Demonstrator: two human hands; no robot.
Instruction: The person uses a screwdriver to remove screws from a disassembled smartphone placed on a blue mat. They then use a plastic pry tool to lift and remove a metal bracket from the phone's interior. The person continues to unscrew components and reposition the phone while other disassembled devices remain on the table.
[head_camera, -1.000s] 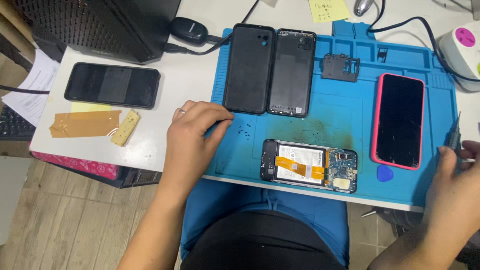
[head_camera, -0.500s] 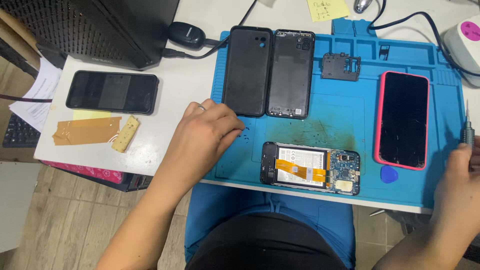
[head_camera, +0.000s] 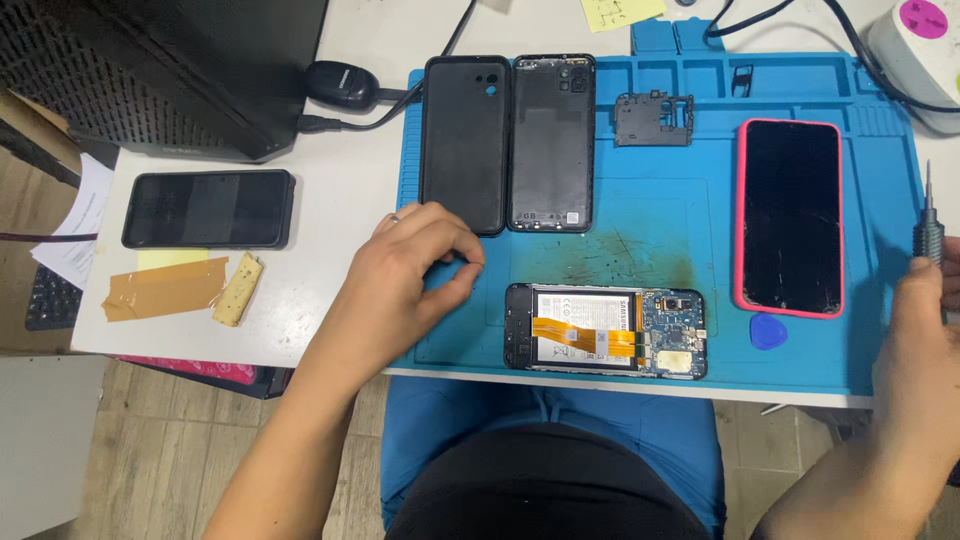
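- Opened phone (head_camera: 605, 329) lies face down at the near edge of the blue mat (head_camera: 640, 215), battery and orange ribbon cable bare.
- Left hand (head_camera: 415, 275) rests just left of the phone, fingers curled narrow with tips pinched on the mat; whether anything small sits under them I cannot tell.
- Right hand (head_camera: 925, 330), right of the phone at the mat's edge, grips a screwdriver (head_camera: 930, 222) upright.
- Beyond the phone: black case (head_camera: 465, 143), back cover (head_camera: 552, 140), metal shield (head_camera: 652, 105), pink-cased phone (head_camera: 790, 215), blue pick (head_camera: 768, 331).
- Best steady the phone's frame, bringing the tip down square, clear of the ribbon.
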